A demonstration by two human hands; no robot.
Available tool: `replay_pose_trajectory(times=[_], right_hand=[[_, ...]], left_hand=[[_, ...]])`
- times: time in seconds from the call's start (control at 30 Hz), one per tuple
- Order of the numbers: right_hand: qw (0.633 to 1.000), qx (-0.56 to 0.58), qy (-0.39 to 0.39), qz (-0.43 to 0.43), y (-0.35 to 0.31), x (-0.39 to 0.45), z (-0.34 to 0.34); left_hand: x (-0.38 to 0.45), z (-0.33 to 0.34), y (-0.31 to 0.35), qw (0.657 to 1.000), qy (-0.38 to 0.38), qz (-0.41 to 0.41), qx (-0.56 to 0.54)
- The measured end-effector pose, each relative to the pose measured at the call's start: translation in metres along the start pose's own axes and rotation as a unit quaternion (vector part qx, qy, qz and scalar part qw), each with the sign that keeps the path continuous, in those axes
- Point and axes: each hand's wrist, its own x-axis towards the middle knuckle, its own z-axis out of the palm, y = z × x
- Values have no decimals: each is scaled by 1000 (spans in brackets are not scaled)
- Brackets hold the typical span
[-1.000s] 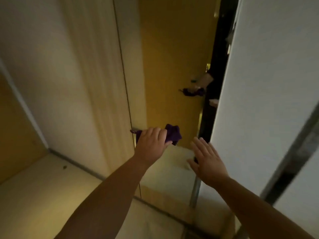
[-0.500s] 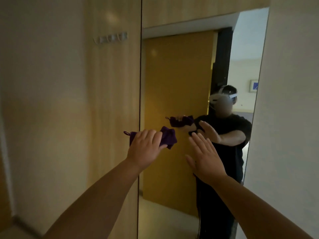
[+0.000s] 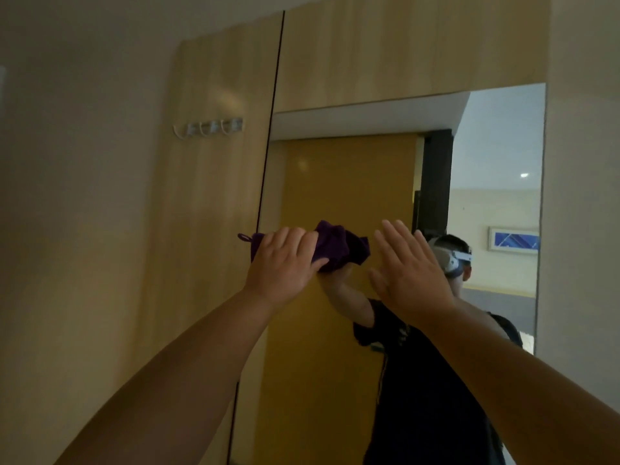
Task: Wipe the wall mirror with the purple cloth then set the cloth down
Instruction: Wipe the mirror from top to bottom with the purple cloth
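My left hand (image 3: 285, 263) grips the bunched purple cloth (image 3: 335, 245) at frame centre, against the wall mirror (image 3: 335, 179); its long axis runs horizontally. My right hand (image 3: 409, 266), fingers spread, holds nothing just right of it.

The purple cloth (image 3: 335, 245) is bunched into a crumpled wad with a small hanging loop sticking out at its left end, and it is pressed against the wall mirror (image 3: 339, 182) near that mirror's left edge. The wall mirror is a tall, frameless upright pane set flush in light wood panelling.
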Motion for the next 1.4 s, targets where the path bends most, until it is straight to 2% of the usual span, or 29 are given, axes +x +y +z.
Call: replay_pose_trajectory(times=[0.17, 0.33, 0.53, 0.73, 0.9, 1.1, 1.2, 1.4], right_hand=[[997, -62, 43, -12, 16, 53, -4], [992, -101, 66, 23, 21, 87, -9], [981, -144, 64, 112, 21, 116, -4], [973, -180, 20, 147, 27, 116, 25], [966, -203, 46, 151, 28, 116, 32], [965, -205, 61, 150, 32, 114, 33], [966, -202, 65, 146, 32, 114, 34], [966, -201, 75, 146, 33, 113, 34]], left_hand=[[54, 23, -25, 1000, 23, -11, 13], [91, 36, -51, 997, 77, 3, 2], [145, 46, -77, 990, 139, 13, -25], [175, 64, -89, 988, 146, 36, -18], [204, 69, -110, 990, 130, 51, -24], [241, 79, -134, 997, 52, -5, -63], [233, 106, -129, 992, -21, -13, -126], [189, 109, -117, 989, -26, 45, -135]])
